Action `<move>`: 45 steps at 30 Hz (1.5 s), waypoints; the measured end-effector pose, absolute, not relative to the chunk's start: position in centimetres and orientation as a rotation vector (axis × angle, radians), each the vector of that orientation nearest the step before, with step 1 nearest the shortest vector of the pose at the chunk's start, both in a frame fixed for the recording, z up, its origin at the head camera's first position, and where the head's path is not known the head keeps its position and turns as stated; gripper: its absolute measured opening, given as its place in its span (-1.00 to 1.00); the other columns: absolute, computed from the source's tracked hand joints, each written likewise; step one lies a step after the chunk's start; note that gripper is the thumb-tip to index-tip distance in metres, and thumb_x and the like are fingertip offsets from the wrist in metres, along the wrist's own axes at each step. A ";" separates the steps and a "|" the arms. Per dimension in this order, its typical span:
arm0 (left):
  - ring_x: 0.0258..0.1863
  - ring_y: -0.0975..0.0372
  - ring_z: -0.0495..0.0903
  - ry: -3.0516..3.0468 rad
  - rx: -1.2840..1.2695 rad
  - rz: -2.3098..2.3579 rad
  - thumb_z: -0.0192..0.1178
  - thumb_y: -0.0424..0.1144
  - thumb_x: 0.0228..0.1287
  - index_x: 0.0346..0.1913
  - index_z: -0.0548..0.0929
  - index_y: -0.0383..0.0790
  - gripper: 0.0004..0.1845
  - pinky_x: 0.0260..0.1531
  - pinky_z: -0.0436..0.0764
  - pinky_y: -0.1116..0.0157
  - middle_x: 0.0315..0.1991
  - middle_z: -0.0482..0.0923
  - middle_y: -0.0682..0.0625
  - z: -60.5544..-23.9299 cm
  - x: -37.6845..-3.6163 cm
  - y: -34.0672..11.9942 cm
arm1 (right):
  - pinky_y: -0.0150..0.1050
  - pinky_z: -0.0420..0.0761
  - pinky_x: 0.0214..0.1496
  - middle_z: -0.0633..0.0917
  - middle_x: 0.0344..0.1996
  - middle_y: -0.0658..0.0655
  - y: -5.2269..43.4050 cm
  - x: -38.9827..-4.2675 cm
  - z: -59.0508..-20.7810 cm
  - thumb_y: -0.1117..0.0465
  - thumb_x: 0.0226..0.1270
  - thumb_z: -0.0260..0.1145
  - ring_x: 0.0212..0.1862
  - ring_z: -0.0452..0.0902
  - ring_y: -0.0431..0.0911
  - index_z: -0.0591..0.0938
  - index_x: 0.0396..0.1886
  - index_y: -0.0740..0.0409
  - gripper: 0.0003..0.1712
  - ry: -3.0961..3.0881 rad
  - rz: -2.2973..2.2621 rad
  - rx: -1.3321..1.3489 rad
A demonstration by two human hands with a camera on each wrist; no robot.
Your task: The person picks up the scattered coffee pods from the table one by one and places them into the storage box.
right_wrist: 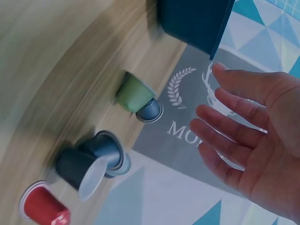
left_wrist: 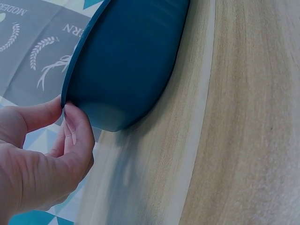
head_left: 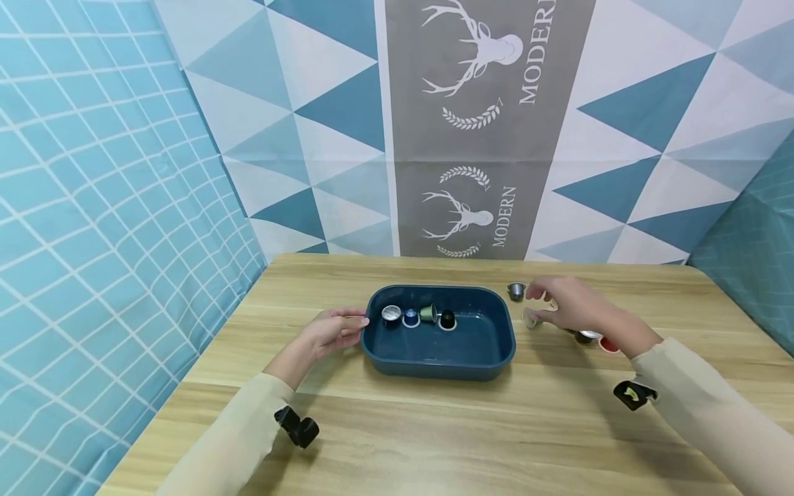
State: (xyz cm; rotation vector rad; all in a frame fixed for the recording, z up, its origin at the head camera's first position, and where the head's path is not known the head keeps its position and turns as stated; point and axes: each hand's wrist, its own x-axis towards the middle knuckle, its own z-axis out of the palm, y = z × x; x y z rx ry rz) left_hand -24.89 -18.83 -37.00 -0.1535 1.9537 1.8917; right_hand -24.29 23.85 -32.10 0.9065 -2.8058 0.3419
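Left hand pinches the tray rim; right hand, fingers spread, hovers over 5 capsules on the counter.

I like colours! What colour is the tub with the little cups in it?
Dark blue. The tub shows best in the head view.

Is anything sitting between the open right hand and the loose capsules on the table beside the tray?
Nothing visible does. The right hand hovers with straight fingers over the capsules; the green capsule and the grey capsule lie bare on the table, apart from the blue tray. The left hand pinches the tray's far rim.
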 end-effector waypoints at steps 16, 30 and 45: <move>-0.40 0.41 0.55 1.923 -0.169 1.918 0.13 -0.38 0.34 0.32 0.33 -0.42 -0.49 -0.35 0.59 0.52 -0.38 0.58 0.14 -36.9 -24.9 -18.9 | -0.04 0.65 -0.18 0.71 -0.25 0.19 27.2 -23.3 -33.4 0.28 0.06 0.48 -0.25 0.64 0.04 0.65 -0.19 0.27 -0.69 -2.833 0.337 0.827; -0.36 0.39 0.53 1.961 -0.182 1.892 0.16 -0.36 0.32 0.29 0.38 -0.39 -0.50 -0.28 0.59 0.49 -0.31 0.55 0.11 -36.6 -24.7 -18.7 | -0.01 0.64 -0.21 0.71 -0.26 0.21 30.0 -23.3 -34.3 0.25 0.09 0.44 -0.26 0.63 0.07 0.64 -0.21 0.28 -0.72 -2.930 0.319 0.729; -0.39 0.40 0.52 1.960 -0.159 1.903 0.15 -0.37 0.33 0.30 0.35 -0.43 -0.49 -0.34 0.58 0.51 -0.34 0.54 0.11 -36.6 -24.4 -18.7 | -0.28 0.51 -0.38 0.66 -0.42 -0.01 31.1 -22.9 -35.7 0.26 0.07 0.46 -0.32 0.57 -0.10 0.62 -0.33 0.16 -0.80 -2.972 0.368 0.678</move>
